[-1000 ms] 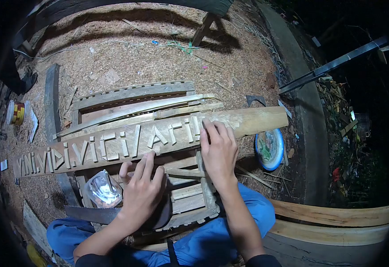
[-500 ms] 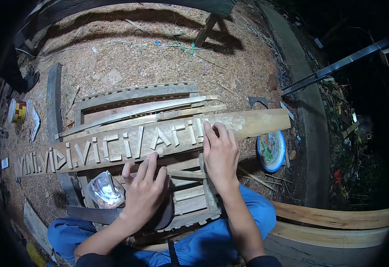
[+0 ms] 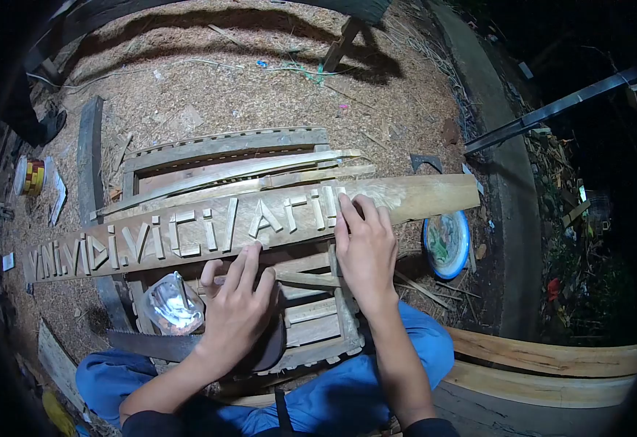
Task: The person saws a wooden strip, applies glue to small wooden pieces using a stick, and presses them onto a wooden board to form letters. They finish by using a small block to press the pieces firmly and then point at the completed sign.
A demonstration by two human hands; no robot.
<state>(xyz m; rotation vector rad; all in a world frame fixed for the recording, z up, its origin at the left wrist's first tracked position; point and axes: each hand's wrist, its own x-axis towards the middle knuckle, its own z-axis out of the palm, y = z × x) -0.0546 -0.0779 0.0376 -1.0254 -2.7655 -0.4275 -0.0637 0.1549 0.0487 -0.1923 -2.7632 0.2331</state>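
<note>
A long wooden board (image 3: pixel 406 195) lies across in front of me, with thin wooden strips laid out on it as letters reading roughly "VINI.VIDI.VICI/ARI". My right hand (image 3: pixel 366 244) is at the right end of the lettering, its thumb and index finger closed about a short wooden strip (image 3: pixel 339 197); the fingers partly hide it. At the board's near edge, below the "A", my left hand (image 3: pixel 237 302) has its fingers bent and apart, fingertips by the edge. A hand saw (image 3: pixel 151 344) lies beneath my left wrist, its dark handle partly covered.
A clear plastic tub (image 3: pixel 175 304) with shiny contents stands left of my left hand. Wooden pallet frames (image 3: pixel 224 143) and loose slats lie under and behind the board. A blue-rimmed basin (image 3: pixel 447 246) sits at right, planks (image 3: pixel 544 353) lower right. Another person's foot (image 3: pixel 50 130) is at upper left.
The view has shifted slightly. My right hand stays at the last letter strips and my left hand at the board's near edge, with hardly any movement.
</note>
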